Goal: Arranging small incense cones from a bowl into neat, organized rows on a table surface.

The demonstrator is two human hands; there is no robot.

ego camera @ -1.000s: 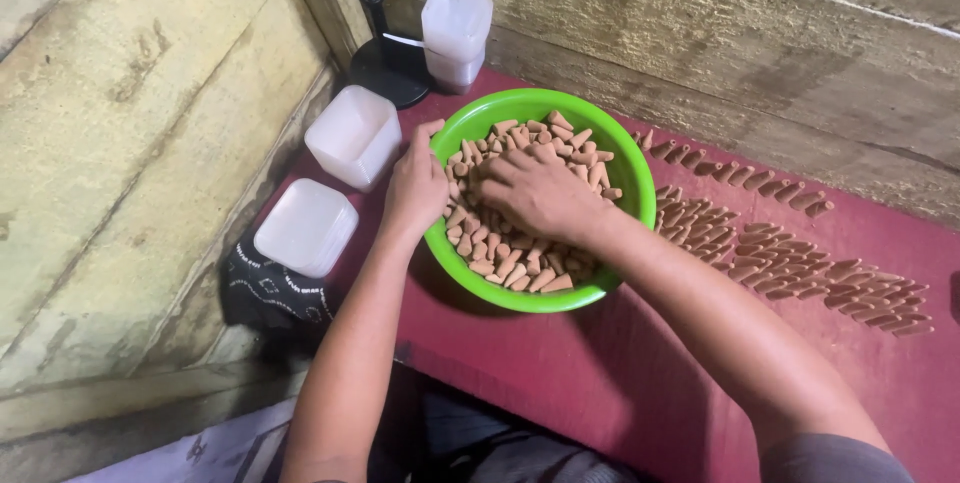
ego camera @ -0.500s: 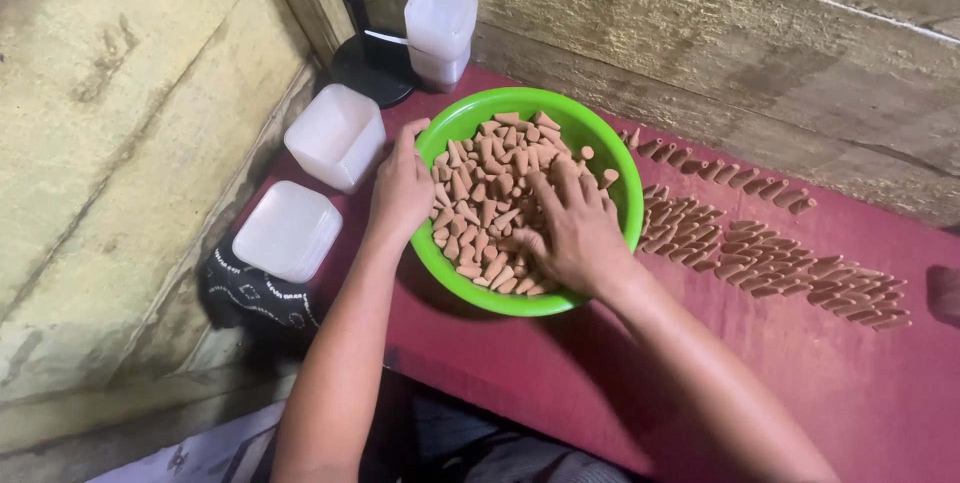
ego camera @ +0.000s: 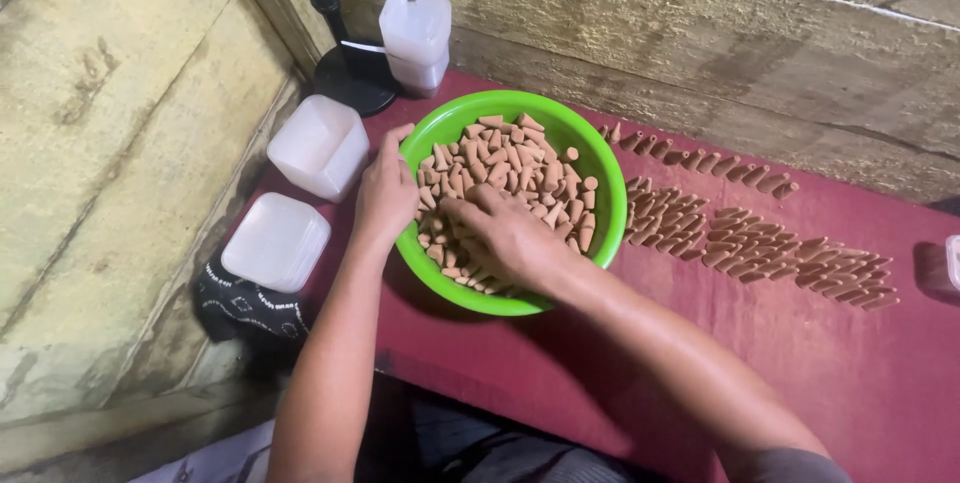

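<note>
A rough grey-brown plank wall (ego camera: 700,63) runs behind a long dark red cloth-covered tabletop (ego camera: 820,363). On the near left part of that cloth sits a round bright green plastic bowl (ego camera: 600,173), filled with small tan clay-like cones (ego camera: 520,158). More of the same cones lie in rows on the cloth (ego camera: 760,238), just to the right of the bowl and stretching toward the far right edge.

The left hand (ego camera: 385,193) rests against the bowl's left rim, fingers bent over the edge and touching it. The right hand (ego camera: 510,233) is inside the bowl, palm down on the cones, fingers curled among them; whether it actually grips any cone cannot be told.

Left of the bowl, three translucent white square plastic containers stand apart from each other: one at the near left on a dark patterned cloth (ego camera: 275,243), one just beside the bowl's left rim (ego camera: 320,143), and a taller stacked one at the back by the wall (ego camera: 415,33). A black round stand base with an upright pole (ego camera: 350,78) sits between the back container and the corner.
</note>
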